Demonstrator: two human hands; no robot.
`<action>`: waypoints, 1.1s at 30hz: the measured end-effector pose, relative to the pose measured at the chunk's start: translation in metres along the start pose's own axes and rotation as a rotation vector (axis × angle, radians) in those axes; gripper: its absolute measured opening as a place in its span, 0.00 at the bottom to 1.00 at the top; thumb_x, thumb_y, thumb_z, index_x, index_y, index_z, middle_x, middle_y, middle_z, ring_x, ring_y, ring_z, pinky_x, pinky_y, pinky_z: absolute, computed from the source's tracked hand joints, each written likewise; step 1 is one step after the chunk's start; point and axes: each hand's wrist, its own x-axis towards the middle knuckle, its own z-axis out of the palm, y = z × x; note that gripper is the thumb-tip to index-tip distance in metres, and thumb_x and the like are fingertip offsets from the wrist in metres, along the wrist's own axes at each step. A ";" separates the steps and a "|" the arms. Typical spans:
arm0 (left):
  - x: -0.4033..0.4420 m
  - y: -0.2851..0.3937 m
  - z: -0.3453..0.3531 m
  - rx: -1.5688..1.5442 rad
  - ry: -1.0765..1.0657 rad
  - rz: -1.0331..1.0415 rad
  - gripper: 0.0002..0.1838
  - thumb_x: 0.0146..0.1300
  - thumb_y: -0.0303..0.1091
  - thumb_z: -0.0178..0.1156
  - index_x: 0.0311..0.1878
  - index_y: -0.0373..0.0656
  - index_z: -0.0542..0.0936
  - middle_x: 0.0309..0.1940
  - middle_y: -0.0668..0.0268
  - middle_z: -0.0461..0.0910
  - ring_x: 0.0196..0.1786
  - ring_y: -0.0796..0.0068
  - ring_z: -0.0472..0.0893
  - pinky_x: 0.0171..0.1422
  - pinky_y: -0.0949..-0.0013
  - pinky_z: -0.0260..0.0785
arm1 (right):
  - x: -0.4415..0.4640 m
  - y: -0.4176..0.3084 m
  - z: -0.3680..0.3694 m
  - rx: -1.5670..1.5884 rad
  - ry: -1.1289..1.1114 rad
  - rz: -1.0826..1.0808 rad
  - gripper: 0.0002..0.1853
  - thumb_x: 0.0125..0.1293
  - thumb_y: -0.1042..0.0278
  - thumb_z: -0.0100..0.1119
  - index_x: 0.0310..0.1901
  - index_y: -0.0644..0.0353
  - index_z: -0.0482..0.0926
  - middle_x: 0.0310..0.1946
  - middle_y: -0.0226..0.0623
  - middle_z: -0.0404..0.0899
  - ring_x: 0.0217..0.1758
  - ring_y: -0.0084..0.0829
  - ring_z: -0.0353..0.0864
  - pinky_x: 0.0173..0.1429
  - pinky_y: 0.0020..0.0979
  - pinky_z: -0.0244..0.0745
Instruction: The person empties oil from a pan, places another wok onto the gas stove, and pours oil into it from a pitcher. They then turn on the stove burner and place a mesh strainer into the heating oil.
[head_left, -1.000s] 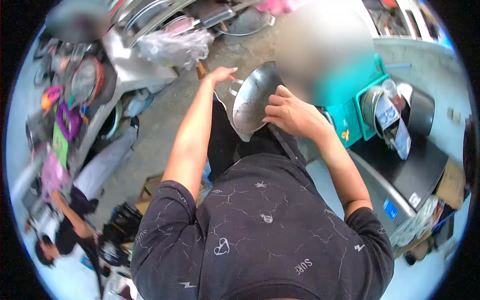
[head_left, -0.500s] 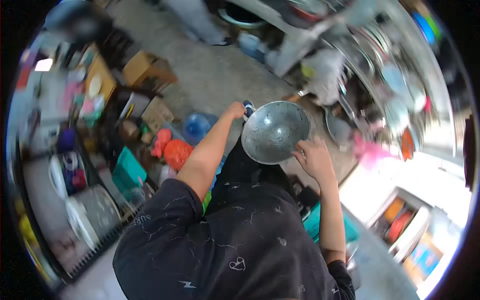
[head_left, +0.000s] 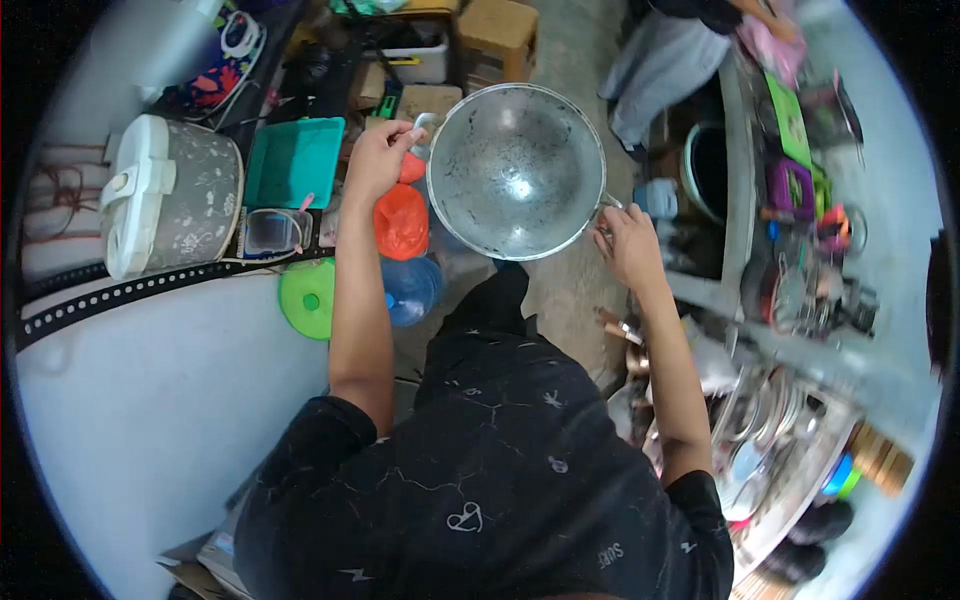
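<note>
A round grey metal wok with dark specks inside is held out in front of my body. My left hand is closed on the loop handle at its left side. On the opposite side, my right hand pinches the other handle, low on the right rim. The bowl faces up toward me, with light glinting at its bottom. Below its left edge are a red plastic bag and a blue water jug, both apart from my hands.
A rice cooker and a teal basket stand on the left shelf. Another person in grey trousers stands at the upper right, beside a counter. A dish rack with plates is at the lower right.
My view has turned, bringing the rice cooker and left shelf closer. The wok appears larger and further forward. My right hand has gone from the bare rim to the handle.
</note>
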 end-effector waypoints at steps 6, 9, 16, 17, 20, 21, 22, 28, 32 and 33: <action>0.046 0.024 -0.016 -0.049 0.292 0.017 0.12 0.68 0.35 0.56 0.37 0.34 0.80 0.33 0.55 0.81 0.37 0.64 0.79 0.44 0.63 0.69 | 0.125 0.035 0.005 0.044 -0.096 -0.173 0.09 0.60 0.66 0.63 0.37 0.58 0.75 0.33 0.38 0.80 0.42 0.43 0.74 0.48 0.42 0.67; 0.081 0.057 -0.010 0.034 0.339 0.013 0.11 0.68 0.33 0.54 0.35 0.35 0.79 0.32 0.55 0.79 0.36 0.62 0.78 0.44 0.63 0.69 | 0.167 0.066 0.030 0.117 -0.116 -0.199 0.09 0.60 0.63 0.62 0.36 0.58 0.76 0.33 0.40 0.80 0.42 0.44 0.75 0.47 0.43 0.68; 0.191 0.104 0.039 0.269 0.362 0.031 0.08 0.65 0.31 0.56 0.34 0.35 0.75 0.35 0.52 0.72 0.44 0.47 0.74 0.48 0.55 0.67 | 0.265 0.126 0.061 0.330 -0.083 -0.269 0.08 0.63 0.68 0.59 0.43 0.58 0.78 0.37 0.42 0.82 0.43 0.44 0.80 0.54 0.41 0.73; 0.211 0.111 0.048 0.277 0.371 0.033 0.08 0.65 0.31 0.56 0.34 0.35 0.75 0.35 0.52 0.72 0.44 0.47 0.74 0.48 0.55 0.67 | 0.285 0.135 0.063 0.518 -0.043 0.030 0.08 0.65 0.67 0.58 0.43 0.59 0.78 0.36 0.41 0.82 0.40 0.38 0.80 0.52 0.37 0.73; 0.281 0.128 0.069 0.339 0.371 0.107 0.08 0.65 0.31 0.57 0.35 0.35 0.75 0.35 0.53 0.71 0.43 0.48 0.73 0.48 0.54 0.67 | 0.351 0.210 0.119 0.839 0.075 0.350 0.09 0.70 0.66 0.58 0.46 0.62 0.78 0.32 0.29 0.79 0.35 0.19 0.78 0.43 0.26 0.72; 0.306 0.131 0.073 0.366 0.384 0.113 0.08 0.65 0.31 0.57 0.35 0.35 0.75 0.35 0.53 0.71 0.43 0.48 0.73 0.48 0.53 0.67 | 0.374 0.238 0.138 0.922 -0.046 0.361 0.10 0.69 0.66 0.60 0.47 0.62 0.77 0.32 0.29 0.79 0.36 0.20 0.78 0.43 0.26 0.72; 0.337 0.135 0.076 0.398 0.402 0.123 0.08 0.64 0.31 0.57 0.35 0.35 0.75 0.35 0.53 0.71 0.43 0.48 0.73 0.48 0.53 0.67 | 0.407 0.266 0.153 1.003 -0.167 0.366 0.11 0.68 0.66 0.61 0.48 0.61 0.77 0.33 0.29 0.79 0.36 0.20 0.78 0.43 0.26 0.72; 0.504 0.179 0.100 0.288 0.398 0.070 0.08 0.64 0.29 0.58 0.35 0.33 0.74 0.32 0.52 0.71 0.39 0.49 0.74 0.45 0.56 0.66 | 0.577 0.361 0.116 1.337 -0.691 0.779 0.35 0.71 0.33 0.42 0.57 0.62 0.74 0.48 0.40 0.82 0.49 0.33 0.80 0.53 0.35 0.72; 0.601 0.211 0.132 0.170 0.349 -0.008 0.08 0.65 0.29 0.58 0.34 0.33 0.74 0.30 0.54 0.70 0.35 0.54 0.73 0.41 0.60 0.65 | 0.654 0.454 0.092 1.585 -0.835 0.723 0.45 0.69 0.24 0.30 0.63 0.63 0.68 0.56 0.45 0.78 0.59 0.38 0.76 0.62 0.42 0.66; 0.626 0.217 0.141 0.145 0.361 0.021 0.08 0.65 0.29 0.57 0.35 0.33 0.74 0.30 0.54 0.70 0.34 0.54 0.73 0.41 0.60 0.65 | 0.674 0.461 0.067 1.608 -0.678 0.802 0.44 0.68 0.23 0.32 0.63 0.58 0.68 0.51 0.42 0.81 0.51 0.35 0.80 0.51 0.33 0.71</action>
